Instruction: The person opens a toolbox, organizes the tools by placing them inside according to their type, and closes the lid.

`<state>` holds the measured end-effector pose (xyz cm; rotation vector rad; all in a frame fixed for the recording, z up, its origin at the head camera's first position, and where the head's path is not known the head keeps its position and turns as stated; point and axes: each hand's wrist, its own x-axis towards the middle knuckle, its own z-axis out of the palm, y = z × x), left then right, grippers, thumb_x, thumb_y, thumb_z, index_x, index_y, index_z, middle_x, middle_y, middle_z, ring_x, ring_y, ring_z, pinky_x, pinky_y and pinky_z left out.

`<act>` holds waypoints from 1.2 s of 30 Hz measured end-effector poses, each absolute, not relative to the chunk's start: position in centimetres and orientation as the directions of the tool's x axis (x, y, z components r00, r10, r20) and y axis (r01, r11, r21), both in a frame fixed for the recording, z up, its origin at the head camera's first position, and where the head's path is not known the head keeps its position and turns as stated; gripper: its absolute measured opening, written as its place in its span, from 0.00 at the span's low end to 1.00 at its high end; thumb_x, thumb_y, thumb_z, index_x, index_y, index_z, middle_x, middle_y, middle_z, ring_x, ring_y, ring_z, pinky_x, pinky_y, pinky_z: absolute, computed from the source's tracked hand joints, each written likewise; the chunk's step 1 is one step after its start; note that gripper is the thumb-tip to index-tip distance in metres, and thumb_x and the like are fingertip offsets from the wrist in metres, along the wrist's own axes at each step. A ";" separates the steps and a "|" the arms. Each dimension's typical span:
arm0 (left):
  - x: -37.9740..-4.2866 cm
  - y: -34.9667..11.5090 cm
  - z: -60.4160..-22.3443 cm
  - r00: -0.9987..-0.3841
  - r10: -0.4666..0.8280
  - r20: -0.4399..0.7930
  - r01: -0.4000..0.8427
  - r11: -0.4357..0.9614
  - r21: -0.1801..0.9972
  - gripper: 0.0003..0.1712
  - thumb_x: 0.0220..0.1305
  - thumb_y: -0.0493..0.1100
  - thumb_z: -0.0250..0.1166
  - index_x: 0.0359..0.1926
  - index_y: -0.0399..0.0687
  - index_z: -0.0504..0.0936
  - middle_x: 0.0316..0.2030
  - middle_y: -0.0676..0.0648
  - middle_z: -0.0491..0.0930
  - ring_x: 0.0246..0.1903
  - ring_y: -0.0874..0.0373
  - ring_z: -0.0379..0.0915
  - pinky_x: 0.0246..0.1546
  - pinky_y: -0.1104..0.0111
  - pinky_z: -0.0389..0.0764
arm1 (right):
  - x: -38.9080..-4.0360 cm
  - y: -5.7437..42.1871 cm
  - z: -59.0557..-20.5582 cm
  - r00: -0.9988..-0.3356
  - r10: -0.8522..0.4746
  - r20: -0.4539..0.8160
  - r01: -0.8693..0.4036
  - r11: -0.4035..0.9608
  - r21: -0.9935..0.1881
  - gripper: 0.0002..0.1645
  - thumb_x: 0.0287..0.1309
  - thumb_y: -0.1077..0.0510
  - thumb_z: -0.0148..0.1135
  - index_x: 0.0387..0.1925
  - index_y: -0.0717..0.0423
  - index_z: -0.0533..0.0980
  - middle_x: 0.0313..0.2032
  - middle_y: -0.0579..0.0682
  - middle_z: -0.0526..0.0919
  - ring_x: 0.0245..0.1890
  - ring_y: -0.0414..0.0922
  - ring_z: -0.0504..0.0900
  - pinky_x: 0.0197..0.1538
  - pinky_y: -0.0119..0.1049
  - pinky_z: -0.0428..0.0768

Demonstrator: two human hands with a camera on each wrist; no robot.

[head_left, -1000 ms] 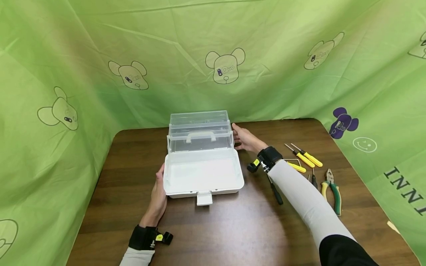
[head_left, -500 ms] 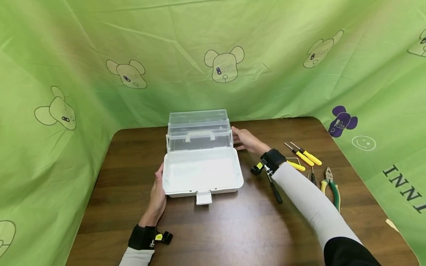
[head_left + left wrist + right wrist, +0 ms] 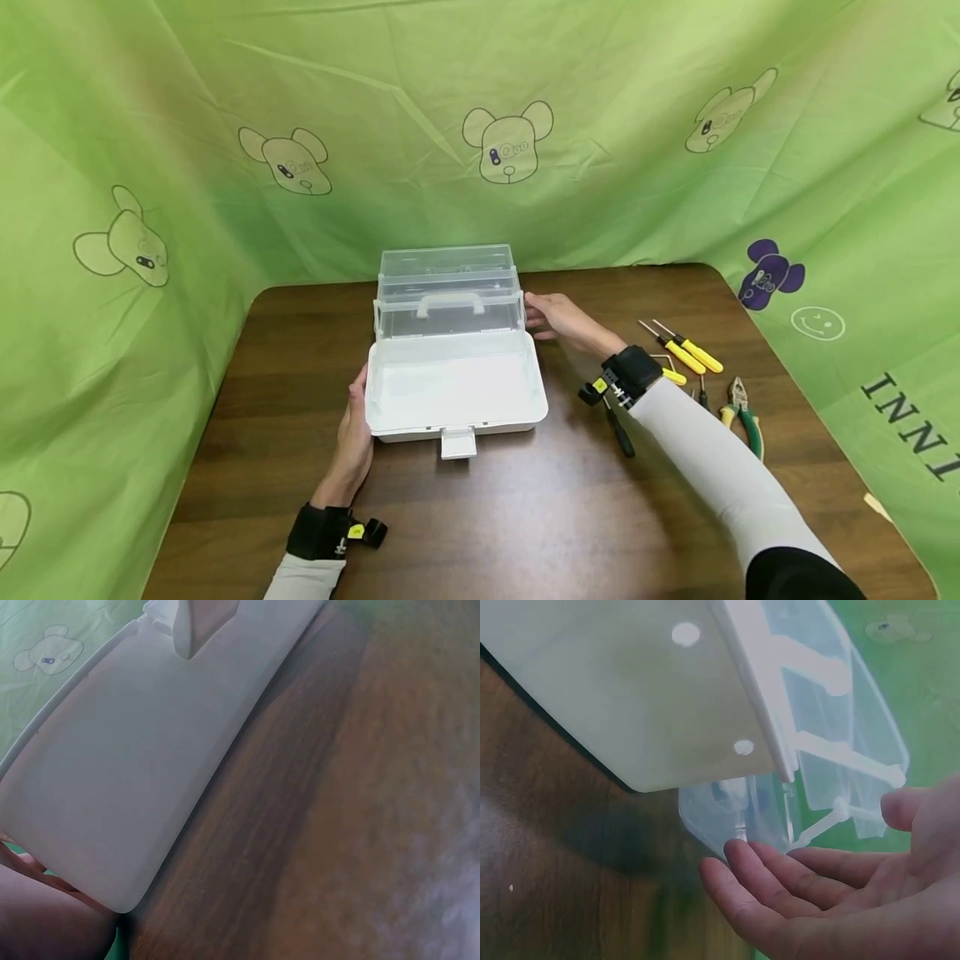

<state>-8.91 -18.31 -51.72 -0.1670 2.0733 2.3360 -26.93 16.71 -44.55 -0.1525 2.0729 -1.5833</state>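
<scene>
A white toolbox (image 3: 456, 387) stands with its clear lid and trays (image 3: 450, 287) folded back behind the bare white base. Its front latch (image 3: 458, 443) hangs down over the edge. My left hand (image 3: 351, 446) lies along the left wall of the base, thumb at the rim; its fingers are mostly hidden by the box. On the far right side, my right hand (image 3: 562, 321) is beside the clear trays with fingers loosely extended. In the right wrist view, the right fingertips (image 3: 736, 851) are close to the clear plastic and hold nothing.
Right of the box lie yellow-handled screwdrivers (image 3: 697, 354), green-and-yellow pliers (image 3: 741, 412) and a black-handled screwdriver (image 3: 620, 432), partly under the right forearm. A green printed cloth (image 3: 420, 200) hangs around the back and sides of the brown wooden table (image 3: 480, 533).
My right hand has moved slightly back toward me along the trays, and its wrist has swung to the right. The left hand stays against the toolbox.
</scene>
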 end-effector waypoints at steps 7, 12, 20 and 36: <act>-9.1 -18.3 -51.6 -0.994 -0.057 -0.092 -0.085 -0.115 0.990 0.40 0.85 0.65 0.28 0.87 0.54 0.44 0.85 0.52 0.43 0.83 0.56 0.38 0.80 0.53 0.43 | -25.4 18.0 -43.7 -0.864 -0.405 -0.299 0.165 0.333 -0.928 0.36 0.86 0.48 0.44 0.77 0.73 0.61 0.70 0.72 0.72 0.70 0.66 0.73 0.71 0.60 0.72; -9.1 -18.3 -51.6 -0.994 -0.057 -0.092 -0.084 -0.123 0.989 0.38 0.86 0.63 0.27 0.87 0.53 0.44 0.85 0.51 0.43 0.83 0.55 0.37 0.80 0.53 0.43 | -23.9 19.1 -43.0 -0.876 -0.403 -0.265 0.096 0.394 -0.914 0.34 0.86 0.50 0.45 0.75 0.74 0.62 0.68 0.74 0.73 0.68 0.67 0.74 0.70 0.61 0.72; -9.0 -18.3 -51.6 -0.995 -0.057 -0.084 -0.076 -0.125 0.989 0.39 0.86 0.63 0.27 0.87 0.52 0.44 0.85 0.51 0.42 0.83 0.57 0.37 0.80 0.56 0.43 | -21.7 20.8 -42.0 -0.895 -0.412 -0.170 -0.087 0.535 -0.840 0.32 0.86 0.50 0.45 0.72 0.73 0.69 0.62 0.74 0.79 0.62 0.66 0.81 0.67 0.61 0.75; -8.9 -18.3 -51.7 -0.996 -0.048 -0.075 -0.068 -0.134 0.989 0.40 0.85 0.65 0.28 0.87 0.53 0.43 0.85 0.50 0.41 0.82 0.55 0.36 0.77 0.64 0.48 | -17.6 23.9 -42.2 -0.935 -0.350 -0.051 -0.253 0.763 -0.595 0.31 0.81 0.46 0.54 0.67 0.68 0.77 0.55 0.64 0.87 0.53 0.59 0.86 0.55 0.57 0.81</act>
